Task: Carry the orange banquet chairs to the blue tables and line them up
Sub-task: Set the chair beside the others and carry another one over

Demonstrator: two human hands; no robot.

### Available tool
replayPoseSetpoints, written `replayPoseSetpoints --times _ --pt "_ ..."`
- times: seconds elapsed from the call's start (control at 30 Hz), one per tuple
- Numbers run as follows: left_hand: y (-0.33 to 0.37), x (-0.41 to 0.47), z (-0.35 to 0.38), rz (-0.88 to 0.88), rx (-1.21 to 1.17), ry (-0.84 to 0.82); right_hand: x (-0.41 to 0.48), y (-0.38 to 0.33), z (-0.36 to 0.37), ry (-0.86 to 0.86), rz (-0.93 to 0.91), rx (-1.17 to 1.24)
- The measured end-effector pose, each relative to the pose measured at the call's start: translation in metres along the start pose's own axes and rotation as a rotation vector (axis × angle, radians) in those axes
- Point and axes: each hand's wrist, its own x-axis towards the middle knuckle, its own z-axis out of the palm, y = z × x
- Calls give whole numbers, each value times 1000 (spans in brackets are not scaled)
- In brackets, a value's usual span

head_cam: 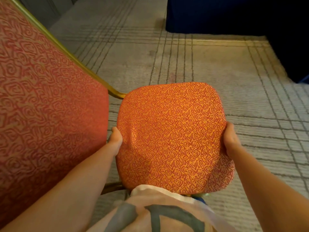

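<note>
Your left hand (117,137) and right hand (231,139) curl round the side edges of the orange chair seat (172,138). It is soft, rounded and swirly, over the lined grey carpet (209,61), near the blue table (217,14).

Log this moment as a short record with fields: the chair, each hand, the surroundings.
chair: orange chair seat, held at both side edges
left hand: grips the seat's left edge, thumb on top
right hand: grips the seat's right edge
at left: larger orange upholstered panel with gold frame
ahead: blue table cloth, upper right
floor: grey lined carpet
</note>
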Motion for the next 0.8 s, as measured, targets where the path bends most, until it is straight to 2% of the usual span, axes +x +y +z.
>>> replayPoseSetpoints --times 0.07,0.13,0.23,0.33,0.43,0.5,0.63,0.8 --pt "32 1 7 19 68 -19 14 -25 20 19 -16 -31" --pt "46 34 21 -22 39 -35 36 -48 38 26 -22 -47" --pt "63 133 43 -11 26 10 76 -94 69 -5 -38 -58" --pt "103 195 68 -52 -22 -22 120 -151 99 -37 -53 -93" --pt "190 153 94 -58 -60 -43 165 -218 125 -90 -63 -83" --pt "228 185 106 -23 -102 -38 193 -258 142 -97 -70 -67" --pt "284 291 123 -11 -23 19 248 -301 176 -82 -2 -13" --pt "354 333 151 -26 106 -2 313 -347 230 -104 49 -42"
